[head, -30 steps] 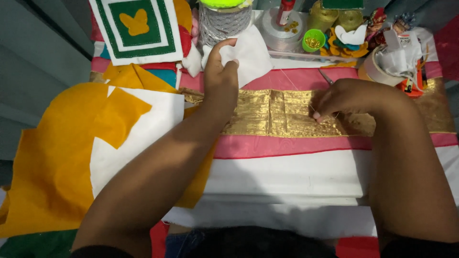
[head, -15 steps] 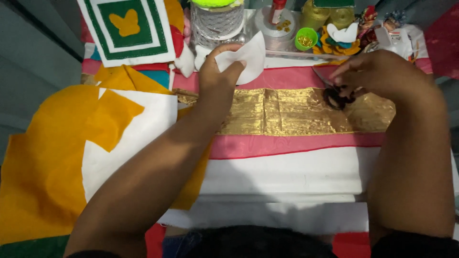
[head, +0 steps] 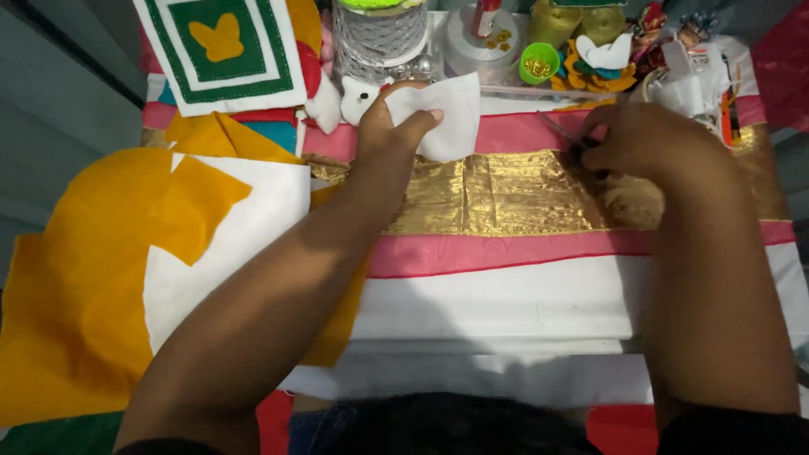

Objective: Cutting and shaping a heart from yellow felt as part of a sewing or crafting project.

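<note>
My left hand [head: 389, 135] pinches a piece of white felt [head: 447, 118], held just above the far edge of a gold fabric strip [head: 506, 194]. My right hand [head: 653, 143] is closed around a pair of scissors [head: 566, 136], whose thin blades point left over the pink band [head: 514, 135] toward the felt. The gold strip lies across a white cloth with pink stripes [head: 506, 295] in front of me. The scissor handles are mostly hidden under my fingers.
Orange and white felt pieces [head: 168, 244] lie at the left. A green-and-white square patch with an orange butterfly [head: 221, 46] sits at the back left. Jars, a small green cup [head: 538, 63] and felt scraps crowd the back edge.
My left hand has lifted the white felt piece and turned it toward the right. My right hand left the gold strip, moved back and right, and picked up the scissors.
</note>
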